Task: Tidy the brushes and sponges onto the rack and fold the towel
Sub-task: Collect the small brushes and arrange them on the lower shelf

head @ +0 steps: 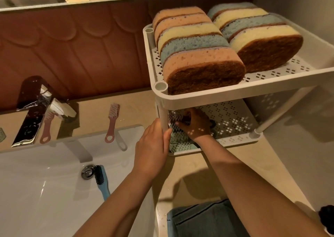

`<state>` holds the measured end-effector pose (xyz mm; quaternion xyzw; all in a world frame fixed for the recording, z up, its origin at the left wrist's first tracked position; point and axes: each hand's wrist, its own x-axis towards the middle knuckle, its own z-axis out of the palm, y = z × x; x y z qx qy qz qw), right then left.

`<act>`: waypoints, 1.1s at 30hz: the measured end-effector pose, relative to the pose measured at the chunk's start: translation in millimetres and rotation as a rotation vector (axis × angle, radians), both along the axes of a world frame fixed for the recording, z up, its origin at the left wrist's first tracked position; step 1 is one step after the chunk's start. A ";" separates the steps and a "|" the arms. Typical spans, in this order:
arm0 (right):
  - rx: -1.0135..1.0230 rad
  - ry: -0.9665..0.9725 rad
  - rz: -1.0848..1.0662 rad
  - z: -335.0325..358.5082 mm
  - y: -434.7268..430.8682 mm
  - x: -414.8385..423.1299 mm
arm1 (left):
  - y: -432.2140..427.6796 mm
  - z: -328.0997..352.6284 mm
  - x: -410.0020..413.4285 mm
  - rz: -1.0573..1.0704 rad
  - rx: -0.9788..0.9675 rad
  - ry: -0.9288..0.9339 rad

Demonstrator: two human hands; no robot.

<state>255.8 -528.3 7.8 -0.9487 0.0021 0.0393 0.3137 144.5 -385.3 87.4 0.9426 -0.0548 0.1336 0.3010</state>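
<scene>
Bathroom vanity, beige desk (195, 173) beside a white sink (45, 182), brown tiled wall behind. Two-tier white rack (226, 92) stands on the desk; sponges (198, 56) already packed upright in two rows on its top tier. Right hand (197, 122) reaches into the lower tier, grip pinching a pink-bristled brush (174, 117) at its head, bristles poking out just left of the fingers; more brushes seem to lie under the grip on a greenish mat, hard to tell. Left hand (153, 146) sits just left of the grip, fingers pressed together flat against the rack's front post, steadying it, holding nothing. Step in hand looks like seating a brush on the lower tier. Left of the grip and well apart: a pink brush (112, 122) on the desk ledge, another pink brush (46, 126) by the tap (34, 110), and a blue brush (101, 181) in the sink near the drain. Towel (204, 220), dark blue, lies below the grip near the desk's front edge, seemingly not yet folded. Next move likely calls for letting go of the brush, then reaching left for the loose ones.
</scene>
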 end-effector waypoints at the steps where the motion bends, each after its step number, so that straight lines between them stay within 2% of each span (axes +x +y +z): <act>1: -0.016 0.006 0.001 0.0 -0.2 -0.2 | -0.7 0.1 0.0 0.002 -0.002 0.002; 10: -0.214 0.049 0.038 10.5 1.8 -2.2 | -1.5 -0.7 0.8 0.004 0.000 0.004; 22: -0.167 0.076 0.020 11.7 5.6 -1.9 | -2.4 0.3 -1.5 0.013 -0.016 0.011; 33: -0.101 0.026 0.013 9.5 -2.4 -0.3 | -1.3 0.2 1.1 0.003 -0.026 0.032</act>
